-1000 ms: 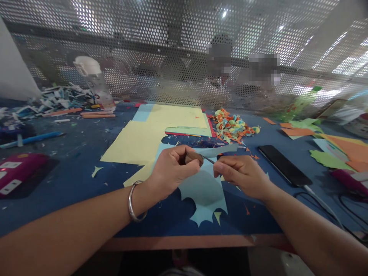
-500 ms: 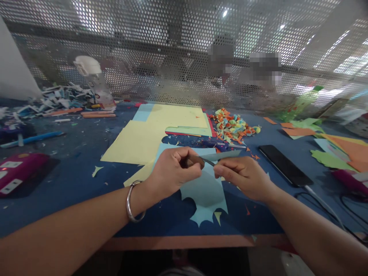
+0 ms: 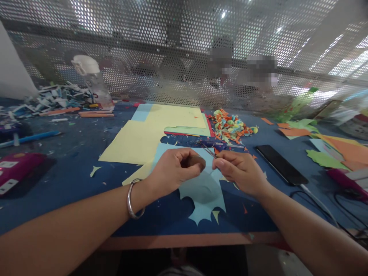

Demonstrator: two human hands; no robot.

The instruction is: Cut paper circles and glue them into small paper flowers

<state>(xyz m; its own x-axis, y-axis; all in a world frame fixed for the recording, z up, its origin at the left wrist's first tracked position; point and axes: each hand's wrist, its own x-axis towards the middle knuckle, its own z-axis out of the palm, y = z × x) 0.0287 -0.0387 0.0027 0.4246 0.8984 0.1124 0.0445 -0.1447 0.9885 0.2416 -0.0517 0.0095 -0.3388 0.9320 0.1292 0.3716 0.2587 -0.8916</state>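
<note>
My left hand (image 3: pixel 176 167), with a silver bangle at the wrist, pinches a small dark round piece (image 3: pixel 197 160) between thumb and fingers. To its right, my right hand (image 3: pixel 234 168) is closed on a thin metal tool (image 3: pixel 209 150), whose tips point up and left and look slightly apart; they look like small scissors or tweezers. Below both hands lies a light blue paper (image 3: pixel 204 195) with scalloped cutouts along its lower edge. A small yellow-green scrap (image 3: pixel 216 216) rests by that edge.
Yellow sheets (image 3: pixel 129 143) lie left of centre, a pile of coloured paper bits (image 3: pixel 230 124) behind. A phone (image 3: pixel 280 165) with a cable is at right. Farther off are a bottle (image 3: pixel 96 84), pale scraps (image 3: pixel 54 97) and a magenta box (image 3: pixel 20 168). People show behind the perforated screen (image 3: pixel 172 46).
The blue-grey strip that stuck out between my hands is no longer seen there. The tool's tips now stand clear of the piece in my left hand. The view has shifted slightly.
</note>
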